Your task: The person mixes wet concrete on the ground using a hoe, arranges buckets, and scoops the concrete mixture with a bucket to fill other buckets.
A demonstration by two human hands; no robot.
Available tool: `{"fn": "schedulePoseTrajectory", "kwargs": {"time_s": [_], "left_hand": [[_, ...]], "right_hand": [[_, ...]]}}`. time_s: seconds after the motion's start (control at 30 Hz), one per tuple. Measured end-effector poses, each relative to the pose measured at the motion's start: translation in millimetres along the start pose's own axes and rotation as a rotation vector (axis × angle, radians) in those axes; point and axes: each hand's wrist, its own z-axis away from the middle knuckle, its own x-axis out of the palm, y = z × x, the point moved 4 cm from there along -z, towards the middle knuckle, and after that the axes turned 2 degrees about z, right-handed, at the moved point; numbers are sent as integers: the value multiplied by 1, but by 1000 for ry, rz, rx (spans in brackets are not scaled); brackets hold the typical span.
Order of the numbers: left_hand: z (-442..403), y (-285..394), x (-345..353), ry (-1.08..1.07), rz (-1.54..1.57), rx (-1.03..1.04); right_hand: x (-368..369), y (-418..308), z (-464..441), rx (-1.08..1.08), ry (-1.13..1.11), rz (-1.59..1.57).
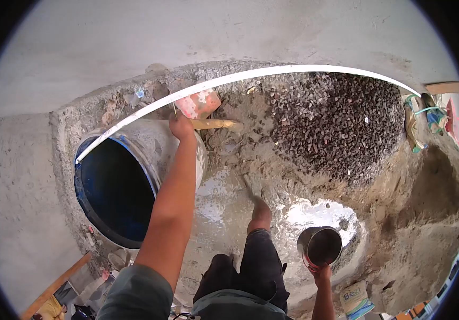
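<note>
My left hand (180,127) is stretched forward past the blue-rimmed barrel (155,140), its fingers closed at the end of a wooden handle (210,124). Just beyond it lies a red and white bucket (201,103), tipped on its side. What the fingers grip is too small to make out. Low on the right, my right hand (321,273) holds a round dark bucket (323,246) by its near rim, above wet grey ground. The barrel's dark opening faces left.
A long white pipe (250,72) arches from the barrel's rim to the right. Beyond the feet lies a gravel pile (341,122). Sand (426,224) rises at the right, with a printed bag (356,300) near the bottom. A grey wall (229,32) stands ahead.
</note>
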Motion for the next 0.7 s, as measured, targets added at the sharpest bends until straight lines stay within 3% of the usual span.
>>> {"fn": "schedulePoseTrajectory", "kwargs": {"time_s": [0.07, 0.13, 0.2, 0.27, 0.37, 0.43, 0.47, 0.5, 0.6, 0.7], "left_hand": [[-27, 33, 21, 148, -372, 136], [-100, -2, 56, -503, -131, -141], [-90, 54, 70, -846, -389, -444], [-79, 59, 64, -969, -443, -794], [-87, 10, 71, -838, -572, -702], [-118, -55, 75, -582, -669, -214], [-129, -82, 74, -576, -480, -221], [-130, -93, 74, -408, -428, -128], [-131, -130, 78, -287, -579, -505], [-156, -194, 98, -678, -269, -431]], "right_hand": [[18, -22, -19, 6, -14, -11], [19, -39, -29, 52, 21, 42], [21, -57, -39, 74, -1, 76], [34, -72, -50, 101, 2, 134], [50, -90, -64, 136, 49, 199], [51, -100, -69, 117, 65, 210], [51, -102, -71, 107, 72, 215], [45, -104, -74, 115, 75, 202], [48, -113, -67, 64, 52, 210], [34, -107, -69, 50, 19, 204]]}}
